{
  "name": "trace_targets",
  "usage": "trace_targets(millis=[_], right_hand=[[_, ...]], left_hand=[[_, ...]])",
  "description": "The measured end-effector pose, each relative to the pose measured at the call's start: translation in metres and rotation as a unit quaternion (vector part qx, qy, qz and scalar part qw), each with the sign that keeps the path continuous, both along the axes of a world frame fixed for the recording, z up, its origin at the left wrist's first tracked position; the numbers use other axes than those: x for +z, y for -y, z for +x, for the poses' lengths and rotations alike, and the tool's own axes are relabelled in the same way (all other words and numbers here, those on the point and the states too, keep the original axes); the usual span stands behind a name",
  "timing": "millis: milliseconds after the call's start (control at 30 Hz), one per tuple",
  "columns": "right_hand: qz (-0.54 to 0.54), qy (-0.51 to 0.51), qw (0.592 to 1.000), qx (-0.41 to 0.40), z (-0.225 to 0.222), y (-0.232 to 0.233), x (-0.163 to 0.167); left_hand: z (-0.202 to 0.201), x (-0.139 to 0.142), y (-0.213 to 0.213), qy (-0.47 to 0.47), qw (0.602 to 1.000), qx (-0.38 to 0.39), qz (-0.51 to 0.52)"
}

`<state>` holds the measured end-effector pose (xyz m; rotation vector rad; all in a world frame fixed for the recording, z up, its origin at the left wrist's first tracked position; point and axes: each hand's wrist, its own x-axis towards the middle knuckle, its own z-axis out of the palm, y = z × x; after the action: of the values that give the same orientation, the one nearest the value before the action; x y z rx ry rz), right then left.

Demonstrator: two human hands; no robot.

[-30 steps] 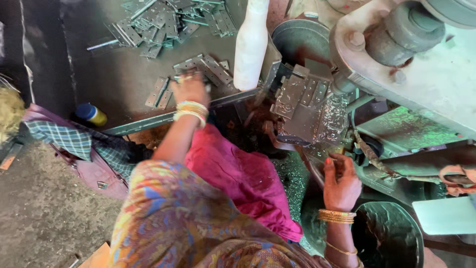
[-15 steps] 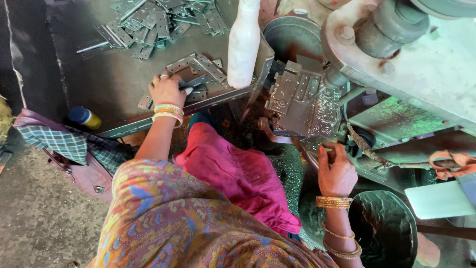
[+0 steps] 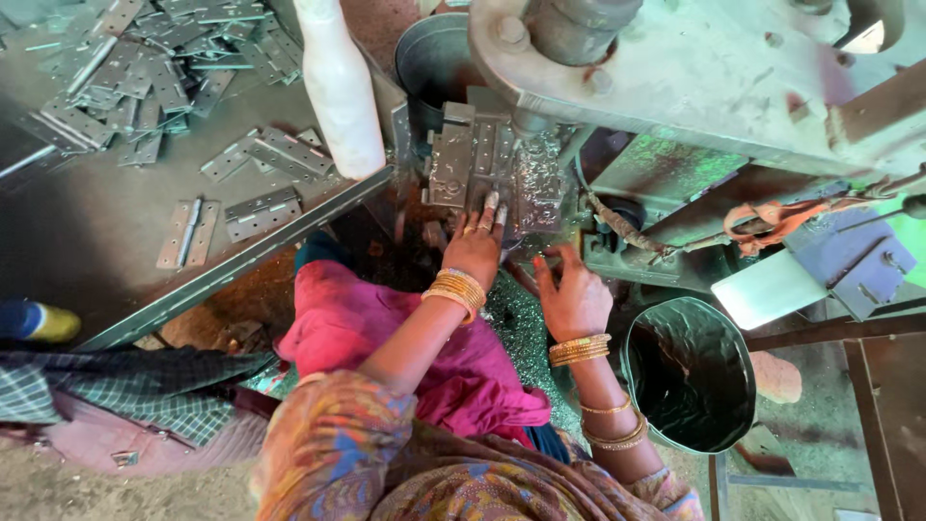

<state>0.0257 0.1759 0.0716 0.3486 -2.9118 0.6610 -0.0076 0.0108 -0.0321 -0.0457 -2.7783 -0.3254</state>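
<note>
My left hand (image 3: 476,246), with gold bangles at the wrist, reaches up to the die block (image 3: 463,159) of a metal press. Its fingertips hold a grey hinge plate (image 3: 494,193) flat against the block. My right hand (image 3: 571,294), also in bangles, hovers just right of and below the die with its fingers apart and nothing visible in them. A pink cloth (image 3: 386,347) covers my lap under both arms.
The press frame (image 3: 675,77) looms at top right. Loose hinges (image 3: 260,207) and a pile of several more (image 3: 135,58) lie on the left bench, beside a white bottle (image 3: 340,87) and a steel angle bar (image 3: 241,260). A black bucket (image 3: 690,371) stands at right.
My left hand has left the loose hinges on the bench and come right to the die block. My right hand has opened and shifted slightly toward the die.
</note>
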Motion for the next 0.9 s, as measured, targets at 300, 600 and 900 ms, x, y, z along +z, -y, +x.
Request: trace_targets(millis=[300,600,900], right_hand=[[0.051,0.076,0.995,0.029,-0.013,-0.024,-0.065],[0.057,0.277,0.958,0.041,0.014,-0.045,-0.151],[0.089,0.215,0.97,0.073,0.009,-0.043,-0.138]], left_hand=[[-0.033,0.023,0.024,0.2,0.974,0.071,-0.078],[-0.032,0.011,0.028,0.145,0.985,0.082,-0.051],[-0.042,0.025,0.022,0.094,0.988,0.116,-0.049]])
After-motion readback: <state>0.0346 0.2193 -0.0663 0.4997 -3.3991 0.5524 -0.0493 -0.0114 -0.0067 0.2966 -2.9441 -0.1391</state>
